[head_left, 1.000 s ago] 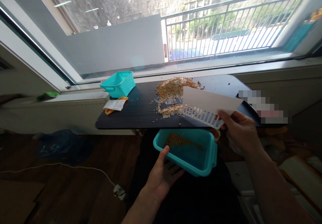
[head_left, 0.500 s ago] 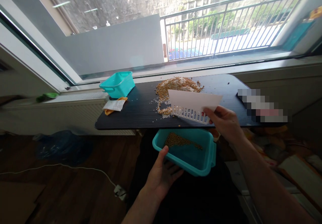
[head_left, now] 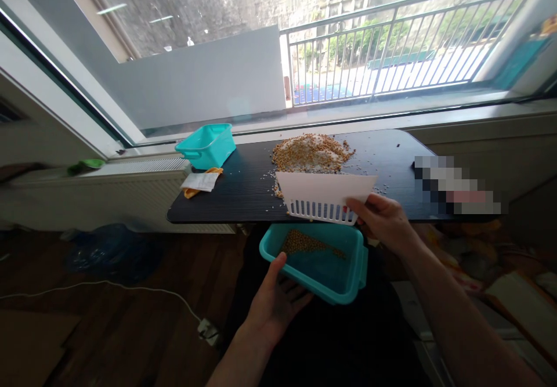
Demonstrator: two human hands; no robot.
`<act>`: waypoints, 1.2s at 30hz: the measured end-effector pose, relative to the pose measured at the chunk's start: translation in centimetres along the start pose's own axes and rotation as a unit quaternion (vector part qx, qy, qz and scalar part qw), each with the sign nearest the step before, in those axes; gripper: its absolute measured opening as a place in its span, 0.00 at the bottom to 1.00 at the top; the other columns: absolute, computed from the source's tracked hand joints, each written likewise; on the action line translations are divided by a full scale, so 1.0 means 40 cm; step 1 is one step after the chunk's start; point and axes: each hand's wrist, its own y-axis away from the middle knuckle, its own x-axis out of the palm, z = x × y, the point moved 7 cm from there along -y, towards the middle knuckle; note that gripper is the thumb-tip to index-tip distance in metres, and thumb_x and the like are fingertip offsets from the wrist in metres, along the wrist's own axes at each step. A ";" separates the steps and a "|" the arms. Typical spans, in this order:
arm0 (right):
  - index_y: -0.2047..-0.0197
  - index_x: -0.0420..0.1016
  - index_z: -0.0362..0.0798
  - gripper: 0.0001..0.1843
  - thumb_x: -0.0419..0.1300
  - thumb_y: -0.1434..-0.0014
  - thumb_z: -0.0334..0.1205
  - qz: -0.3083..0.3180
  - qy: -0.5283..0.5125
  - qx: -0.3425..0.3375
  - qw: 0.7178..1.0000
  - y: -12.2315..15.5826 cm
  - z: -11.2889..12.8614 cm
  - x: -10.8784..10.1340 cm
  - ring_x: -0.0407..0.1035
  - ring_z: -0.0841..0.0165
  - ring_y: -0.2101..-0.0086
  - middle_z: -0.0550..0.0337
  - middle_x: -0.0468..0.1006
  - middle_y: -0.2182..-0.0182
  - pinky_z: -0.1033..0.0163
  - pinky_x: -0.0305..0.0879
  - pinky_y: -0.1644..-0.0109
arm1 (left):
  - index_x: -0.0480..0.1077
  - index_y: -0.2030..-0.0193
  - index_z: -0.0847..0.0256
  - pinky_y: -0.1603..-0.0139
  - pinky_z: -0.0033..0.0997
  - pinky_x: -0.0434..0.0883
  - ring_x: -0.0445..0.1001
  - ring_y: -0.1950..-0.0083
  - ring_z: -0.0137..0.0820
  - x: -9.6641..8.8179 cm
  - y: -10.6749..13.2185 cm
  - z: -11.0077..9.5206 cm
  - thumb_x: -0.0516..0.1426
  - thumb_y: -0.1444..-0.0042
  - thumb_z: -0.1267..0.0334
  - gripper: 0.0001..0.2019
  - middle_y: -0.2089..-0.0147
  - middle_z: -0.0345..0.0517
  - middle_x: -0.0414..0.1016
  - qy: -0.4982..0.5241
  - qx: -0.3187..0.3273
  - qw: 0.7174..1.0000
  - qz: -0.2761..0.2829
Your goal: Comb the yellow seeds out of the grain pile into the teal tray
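My left hand (head_left: 278, 300) grips the near rim of a teal plastic bin (head_left: 322, 291), thumb over the edge and fingers underneath. Tan beans (head_left: 300, 241) lie inside along the bin's far left side. The bin is held just below the front edge of the dark table (head_left: 235, 198). My right hand (head_left: 383, 219) pinches the right end of a white slotted plastic scraper (head_left: 324, 187), its slots pointing down at the table's front edge. Behind the scraper is a pile of beans mixed with white grains (head_left: 311, 152), partly hidden by it.
A second teal bin (head_left: 211, 149) stands at the table's back left, near a white packet (head_left: 200, 182) on something yellow. A blurred-out object (head_left: 452, 187) lies at the right end. The window and radiator (head_left: 139, 184) border the table; a power strip (head_left: 208, 332) is on the floor.
My right hand has drawn the scraper toward me and slightly left, to the table's front edge, uncovering more of the pile. The held bin has shifted slightly left.
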 end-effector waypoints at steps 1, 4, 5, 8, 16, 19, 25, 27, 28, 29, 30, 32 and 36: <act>0.72 0.76 0.45 0.17 0.64 0.54 0.53 0.011 -0.004 0.003 1.000 0.005 -0.004 0.003 0.56 0.77 0.86 0.67 0.66 0.87 0.69 0.52 0.84 | 0.61 0.42 0.63 0.46 0.45 0.67 0.70 0.47 0.46 -0.003 0.000 -0.001 0.57 0.49 0.48 0.31 0.44 0.59 0.68 0.001 0.000 1.000 -0.002; 0.72 0.76 0.46 0.16 0.64 0.54 0.52 0.006 -0.012 0.001 1.000 0.011 -0.009 -0.002 0.56 0.77 0.86 0.67 0.67 0.86 0.69 0.53 0.84 | 0.61 0.42 0.63 0.47 0.45 0.68 0.70 0.47 0.47 -0.009 0.003 -0.006 0.57 0.49 0.48 0.31 0.44 0.60 0.68 -0.001 0.001 1.000 -0.010; 0.72 0.76 0.46 0.16 0.64 0.54 0.52 -0.007 -0.014 -0.006 1.000 0.007 -0.006 -0.003 0.57 0.77 0.85 0.66 0.69 0.85 0.69 0.54 0.83 | 0.61 0.42 0.64 0.47 0.45 0.68 0.70 0.47 0.47 -0.011 0.004 -0.009 0.57 0.49 0.48 0.31 0.44 0.60 0.67 -0.001 0.004 1.000 -0.014; 0.72 0.77 0.46 0.16 0.64 0.55 0.52 -0.028 -0.015 -0.046 0.998 -0.015 0.008 0.017 0.60 0.76 0.82 0.63 0.74 0.80 0.68 0.58 0.79 | 0.61 0.42 0.64 0.47 0.45 0.68 0.70 0.47 0.47 -0.018 0.012 -0.018 0.56 0.49 0.48 0.30 0.44 0.60 0.67 -0.001 0.009 1.000 -0.021; 0.70 0.79 0.46 0.15 0.63 0.53 0.50 0.074 -0.017 -0.079 0.994 -0.032 0.029 0.119 0.63 0.74 0.79 0.63 0.76 0.78 0.68 0.60 0.77 | 0.60 0.42 0.65 0.45 0.44 0.67 0.70 0.46 0.46 -0.082 0.043 -0.069 0.55 0.47 0.48 0.30 0.44 0.60 0.68 0.015 0.032 0.998 -0.046; 0.72 0.78 0.46 0.14 0.65 0.55 0.50 0.066 -0.008 -0.067 0.996 -0.011 0.038 0.098 0.64 0.74 0.79 0.63 0.75 0.79 0.68 0.62 0.76 | 0.61 0.42 0.63 0.44 0.45 0.66 0.69 0.45 0.46 -0.111 0.055 -0.094 0.55 0.47 0.49 0.29 0.44 0.58 0.68 0.019 0.054 0.997 -0.060; 0.72 0.77 0.47 0.15 0.64 0.54 0.51 -0.146 -0.023 -0.013 0.989 0.036 0.026 -0.021 0.63 0.75 0.82 0.64 0.75 0.80 0.68 0.60 0.78 | 0.60 0.42 0.63 0.45 0.44 0.67 0.71 0.46 0.45 -0.119 0.061 -0.081 0.55 0.47 0.48 0.29 0.45 0.57 0.69 0.027 0.046 0.996 -0.076; 0.71 0.77 0.47 0.15 0.64 0.53 0.52 -0.224 -0.012 -0.004 0.974 0.057 0.022 -0.056 0.63 0.75 0.82 0.65 0.74 0.81 0.68 0.60 0.78 | 0.60 0.43 0.62 0.45 0.45 0.67 0.71 0.47 0.45 -0.100 0.057 -0.062 0.55 0.47 0.48 0.29 0.45 0.57 0.69 0.023 0.037 0.997 -0.058; 0.71 0.76 0.47 0.15 0.64 0.53 0.52 -0.247 0.003 -0.001 0.969 0.065 0.022 -0.066 0.63 0.74 0.83 0.65 0.73 0.82 0.68 0.60 0.79 | 0.60 0.43 0.62 0.46 0.45 0.67 0.72 0.48 0.45 -0.089 0.053 -0.052 0.55 0.47 0.48 0.29 0.45 0.58 0.70 0.020 0.032 0.998 -0.051; 0.72 0.76 0.47 0.15 0.64 0.53 0.51 -0.257 0.018 0.003 0.966 0.070 0.024 -0.070 0.63 0.74 0.83 0.65 0.73 0.83 0.68 0.60 0.79 | 0.61 0.43 0.63 0.46 0.44 0.67 0.72 0.48 0.45 -0.079 0.049 -0.043 0.55 0.48 0.48 0.29 0.46 0.58 0.70 0.018 0.028 0.999 -0.042; 0.72 0.76 0.47 0.15 0.64 0.53 0.51 -0.255 0.030 0.008 0.966 0.072 0.026 -0.068 0.63 0.73 0.83 0.65 0.72 0.84 0.67 0.60 0.79 | 0.61 0.44 0.63 0.47 0.44 0.68 0.73 0.49 0.44 -0.070 0.045 -0.035 0.56 0.48 0.48 0.29 0.46 0.59 0.70 0.016 0.024 0.999 -0.037; 0.72 0.76 0.47 0.14 0.63 0.52 0.50 -0.228 0.032 0.018 0.973 0.069 0.032 -0.050 0.62 0.73 0.84 0.64 0.72 0.84 0.66 0.60 0.81 | 0.61 0.44 0.63 0.47 0.43 0.68 0.73 0.49 0.44 -0.053 0.035 -0.021 0.56 0.48 0.48 0.29 0.46 0.59 0.70 0.010 0.020 0.999 -0.025; 0.70 0.75 0.47 0.13 0.63 0.52 0.49 -0.189 0.018 0.021 0.982 0.054 0.045 -0.009 0.60 0.73 0.86 0.64 0.72 0.84 0.67 0.56 0.85 | 0.61 0.43 0.63 0.48 0.43 0.68 0.73 0.50 0.44 -0.040 0.021 -0.009 0.56 0.49 0.47 0.30 0.46 0.59 0.70 0.006 0.014 1.000 -0.018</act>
